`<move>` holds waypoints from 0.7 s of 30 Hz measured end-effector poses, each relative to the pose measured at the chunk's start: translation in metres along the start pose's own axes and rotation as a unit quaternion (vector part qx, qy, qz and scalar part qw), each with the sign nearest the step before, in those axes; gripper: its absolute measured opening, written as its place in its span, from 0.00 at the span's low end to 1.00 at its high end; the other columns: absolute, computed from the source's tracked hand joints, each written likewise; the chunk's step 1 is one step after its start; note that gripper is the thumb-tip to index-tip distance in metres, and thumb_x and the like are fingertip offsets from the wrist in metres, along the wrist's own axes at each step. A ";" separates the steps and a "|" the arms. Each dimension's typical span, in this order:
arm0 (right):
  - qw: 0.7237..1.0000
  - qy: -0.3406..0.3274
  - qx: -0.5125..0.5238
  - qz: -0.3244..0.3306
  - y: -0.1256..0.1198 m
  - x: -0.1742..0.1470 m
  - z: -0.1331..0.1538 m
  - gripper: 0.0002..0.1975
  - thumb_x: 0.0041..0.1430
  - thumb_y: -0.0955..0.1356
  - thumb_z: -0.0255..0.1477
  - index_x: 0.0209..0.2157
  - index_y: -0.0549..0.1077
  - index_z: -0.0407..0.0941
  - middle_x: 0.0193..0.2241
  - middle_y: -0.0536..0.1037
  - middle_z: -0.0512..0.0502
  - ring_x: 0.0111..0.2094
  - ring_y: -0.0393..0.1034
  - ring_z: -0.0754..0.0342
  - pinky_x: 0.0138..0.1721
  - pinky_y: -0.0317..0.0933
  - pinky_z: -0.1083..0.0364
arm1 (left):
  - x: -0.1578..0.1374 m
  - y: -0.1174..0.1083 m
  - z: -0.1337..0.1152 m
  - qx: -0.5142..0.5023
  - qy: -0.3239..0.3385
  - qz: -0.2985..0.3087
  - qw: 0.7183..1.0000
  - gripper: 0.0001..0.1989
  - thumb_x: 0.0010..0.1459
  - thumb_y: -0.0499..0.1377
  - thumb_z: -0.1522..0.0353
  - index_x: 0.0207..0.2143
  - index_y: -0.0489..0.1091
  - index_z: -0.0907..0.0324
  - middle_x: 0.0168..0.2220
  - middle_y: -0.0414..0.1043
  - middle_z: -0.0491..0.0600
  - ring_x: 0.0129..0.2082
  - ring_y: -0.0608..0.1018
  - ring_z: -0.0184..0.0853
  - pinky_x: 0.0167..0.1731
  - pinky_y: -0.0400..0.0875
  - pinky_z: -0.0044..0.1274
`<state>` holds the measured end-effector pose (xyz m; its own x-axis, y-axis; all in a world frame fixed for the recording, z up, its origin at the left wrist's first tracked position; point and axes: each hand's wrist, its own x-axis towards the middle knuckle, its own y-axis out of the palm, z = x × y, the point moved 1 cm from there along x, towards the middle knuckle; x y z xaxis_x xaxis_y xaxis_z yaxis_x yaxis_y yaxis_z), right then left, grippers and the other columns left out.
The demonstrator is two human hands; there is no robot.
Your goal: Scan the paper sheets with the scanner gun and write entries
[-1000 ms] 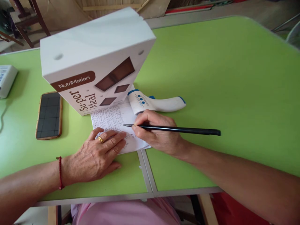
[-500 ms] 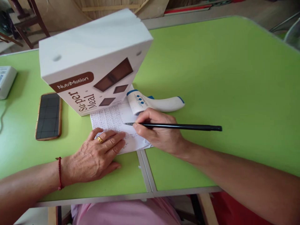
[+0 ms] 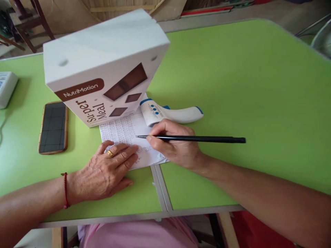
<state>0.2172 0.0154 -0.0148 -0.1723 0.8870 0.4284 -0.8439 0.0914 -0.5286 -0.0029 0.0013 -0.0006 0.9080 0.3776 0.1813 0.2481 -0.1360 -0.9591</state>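
Note:
A black pen [image 3: 196,138] is pinched in my right hand [image 3: 178,141], its tip at the sheet of paper [image 3: 151,156]. Small dense handwriting covers much of the paper's left part. My left hand [image 3: 108,168] lies flat over the lower left of the sheet, fingers stretched out, with a gold ring on one finger. Just beyond my right hand, a white and blue infrared thermometer [image 3: 170,112] rests partly on the paper. Behind the writing stands a tall white box [image 3: 106,69] marked NutriMotion, which hides the paper's far edge.
Left of the box lies a phone [image 3: 53,127] in a brown case. A white device [image 3: 6,89] with a cord sits at the far left. The green table [image 3: 232,82] has a metal seam near my hands. A wooden chair [image 3: 32,26] stands beyond it.
The pen's tip has shifted very slightly left on the paper, the right hand still gripping it. My left hand has stayed in place.

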 end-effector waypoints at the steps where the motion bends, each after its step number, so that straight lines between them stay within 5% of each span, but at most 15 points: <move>1: 1.000 0.003 0.000 0.005 0.000 0.000 0.000 0.08 0.54 0.66 0.24 0.24 0.65 0.47 0.19 0.72 0.55 0.18 0.64 0.60 0.19 0.59 0.60 | 0.000 0.000 0.000 0.000 0.000 0.001 1.000 0.23 0.69 0.47 0.61 0.56 0.64 0.70 0.59 0.66 0.62 0.56 0.69 0.48 0.51 0.60 0.41; 21: 1.000 0.016 0.001 0.020 0.001 0.001 0.002 0.08 0.54 0.66 0.24 0.24 0.64 0.48 0.18 0.71 0.55 0.18 0.61 0.61 0.18 0.58 0.59 | 0.000 0.000 0.000 0.003 0.002 -0.004 1.000 0.24 0.69 0.47 0.61 0.56 0.64 0.71 0.59 0.66 0.62 0.56 0.68 0.49 0.51 0.59 0.41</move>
<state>0.2150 0.0154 -0.0132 -0.1905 0.9037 0.3834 -0.8375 0.0542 -0.5438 -0.0029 0.0014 -0.0011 0.9072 0.3755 0.1896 0.2529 -0.1268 -0.9591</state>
